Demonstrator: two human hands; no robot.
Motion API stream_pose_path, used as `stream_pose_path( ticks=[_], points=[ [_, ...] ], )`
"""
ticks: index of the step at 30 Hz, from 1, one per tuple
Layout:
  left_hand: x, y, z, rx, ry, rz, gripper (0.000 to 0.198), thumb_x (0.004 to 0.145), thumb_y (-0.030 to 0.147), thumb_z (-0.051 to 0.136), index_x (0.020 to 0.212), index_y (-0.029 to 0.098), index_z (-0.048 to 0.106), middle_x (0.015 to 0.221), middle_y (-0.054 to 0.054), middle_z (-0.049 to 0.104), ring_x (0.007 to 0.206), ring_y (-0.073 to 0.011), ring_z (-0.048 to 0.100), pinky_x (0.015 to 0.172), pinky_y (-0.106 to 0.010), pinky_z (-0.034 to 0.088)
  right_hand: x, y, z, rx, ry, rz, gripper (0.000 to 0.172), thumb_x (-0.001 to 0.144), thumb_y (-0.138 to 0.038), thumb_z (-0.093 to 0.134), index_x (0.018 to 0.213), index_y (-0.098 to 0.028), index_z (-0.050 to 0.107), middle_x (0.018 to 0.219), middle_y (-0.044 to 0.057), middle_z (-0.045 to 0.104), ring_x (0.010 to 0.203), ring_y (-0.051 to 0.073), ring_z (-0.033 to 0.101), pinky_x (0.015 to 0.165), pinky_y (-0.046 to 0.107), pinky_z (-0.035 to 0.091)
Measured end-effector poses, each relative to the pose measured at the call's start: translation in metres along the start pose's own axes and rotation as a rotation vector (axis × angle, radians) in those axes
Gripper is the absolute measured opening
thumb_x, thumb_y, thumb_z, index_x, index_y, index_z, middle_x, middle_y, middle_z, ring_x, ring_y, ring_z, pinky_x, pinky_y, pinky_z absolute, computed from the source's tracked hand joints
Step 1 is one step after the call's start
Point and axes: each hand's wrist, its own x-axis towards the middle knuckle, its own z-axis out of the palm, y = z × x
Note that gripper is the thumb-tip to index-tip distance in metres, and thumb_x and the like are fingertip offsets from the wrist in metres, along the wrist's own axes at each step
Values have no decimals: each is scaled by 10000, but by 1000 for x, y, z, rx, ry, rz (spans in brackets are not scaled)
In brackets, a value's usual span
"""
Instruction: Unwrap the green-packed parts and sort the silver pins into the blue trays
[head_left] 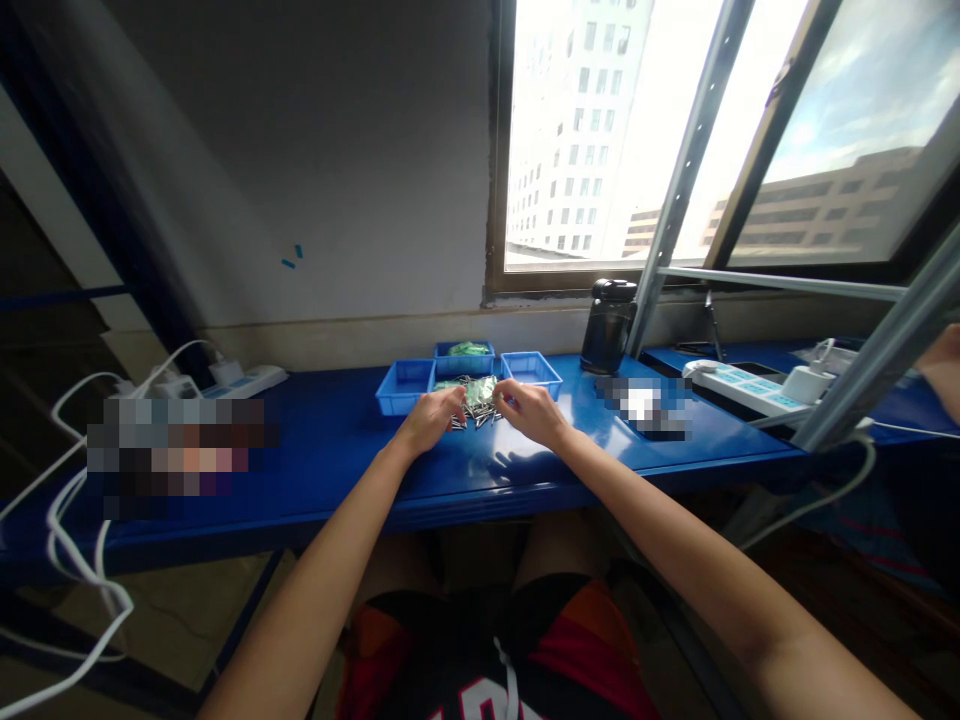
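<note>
A small pile of thin metal pieces, like screws or pins (480, 414), lies on the blue table. Behind and partly over it is a shiny, pale greenish plastic bag (481, 389). At the left edge of the pile, my left hand (432, 421) has its fingers bent and drawn together. My right hand (531, 408) hovers at the right edge, thumb and fingers closed in a pinch. Whatever is between the fingertips of either hand is too small to make out. Around the pile stand blue plastic bins: a left one (384, 394), a back one (442, 363) holding green material, and a right one (553, 380).
A black jug-like container (606, 330) stands by the window. White power strips lie at the left (259, 381) and right (750, 388), with loose white cables. A metal shelf post (862, 360) rises at the right, near another person's arm (943, 370).
</note>
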Motion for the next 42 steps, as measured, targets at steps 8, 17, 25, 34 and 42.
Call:
stream_pose_path(
  ticks=[8,17,25,34,42],
  points=[
    [2,-2,0,161,27,54,289,823,409,431,799,172,595,677,-8,646,579,-133,564,565,-238,423,-1,-1,1,90,-165,-65,165,796,-175,490,940,-180,570,852,46,627,655,117,561,619,214,404],
    [3,-4,0,222,50,65,256,804,366,456,850,176,621,718,-12,645,601,-134,569,584,-244,425,1,-3,0,85,-220,-22,142,813,-220,519,940,-181,569,845,48,631,691,131,579,632,222,409],
    [3,-5,1,210,30,121,241,816,355,463,873,177,615,792,-22,638,616,-124,554,602,-241,436,2,-1,2,80,-227,26,204,853,-267,490,1028,-188,559,926,66,628,724,140,587,658,240,428],
    [1,-5,4,247,-70,219,187,820,305,473,880,185,603,879,-32,593,629,-113,537,647,-257,449,3,-5,0,122,-310,-45,262,893,-393,419,958,-175,549,903,72,592,804,161,565,718,268,432],
    [0,-4,4,258,-108,264,212,841,250,433,913,195,625,896,-39,590,701,-126,556,686,-262,453,2,-6,2,43,-342,-69,255,923,-342,354,794,-175,497,724,30,558,671,135,524,619,231,364]
  ],
)
